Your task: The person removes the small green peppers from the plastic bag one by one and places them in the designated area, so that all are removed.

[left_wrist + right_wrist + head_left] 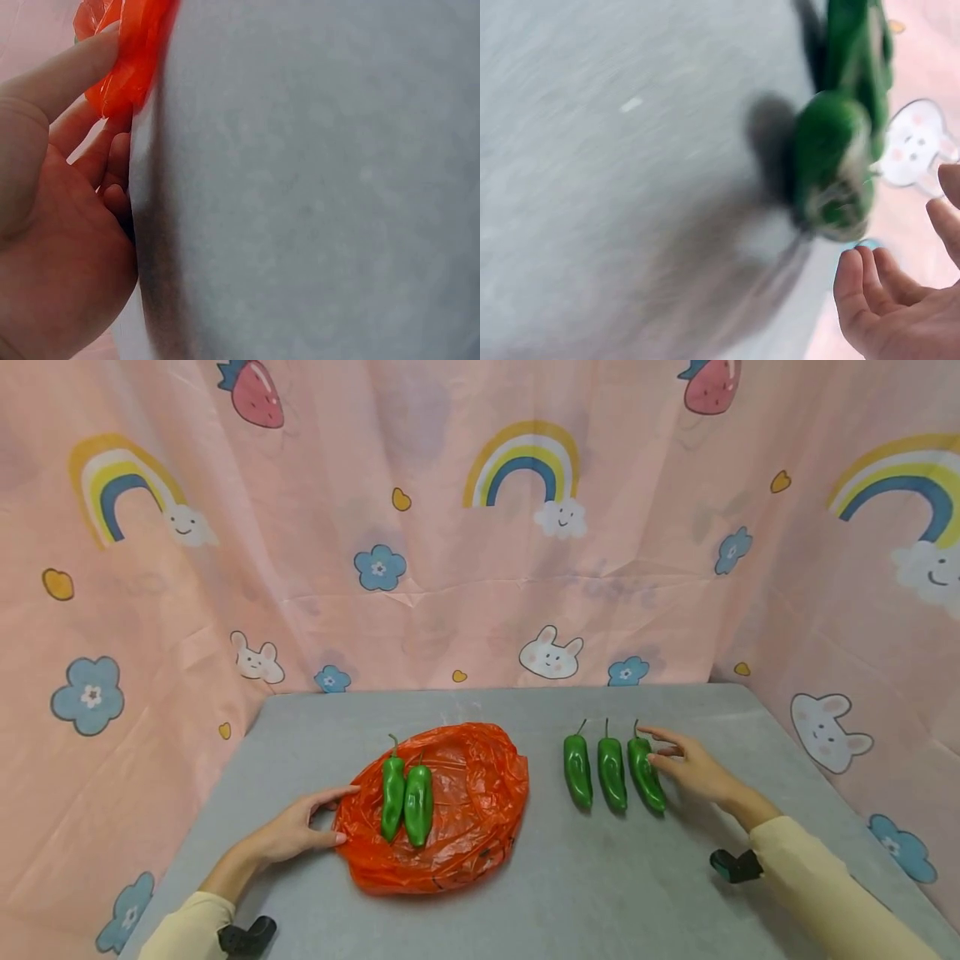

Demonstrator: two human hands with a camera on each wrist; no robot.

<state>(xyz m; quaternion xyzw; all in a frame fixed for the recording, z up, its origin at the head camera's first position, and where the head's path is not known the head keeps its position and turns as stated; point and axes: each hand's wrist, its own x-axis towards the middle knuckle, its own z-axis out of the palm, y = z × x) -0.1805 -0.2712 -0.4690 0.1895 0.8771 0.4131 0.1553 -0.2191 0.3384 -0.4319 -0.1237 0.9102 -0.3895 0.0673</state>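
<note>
A crumpled red plastic bag [480, 802] lies on the table, and two green chili peppers [418, 806] rest side by side on it. My left hand [296, 827] is at the bag's left edge. In the left wrist view, the thumb and fingers of that hand [64, 210] pinch a fold of the bag [140, 56]. To the right, three more green peppers [611, 774] lie in a row, stems pointing away. Beside the rightmost pepper [645, 777] is my right hand [693, 768], fingers spread around its stem end. The right wrist view shows loosely bent fingers near a blurred pepper [832, 150].
The grey table [555, 885] reaches back to a pink patterned curtain [465, 610], which also runs along both sides. A dark strap-like piece [735, 866] is at the right sleeve, and a similar one [247, 937] at the left.
</note>
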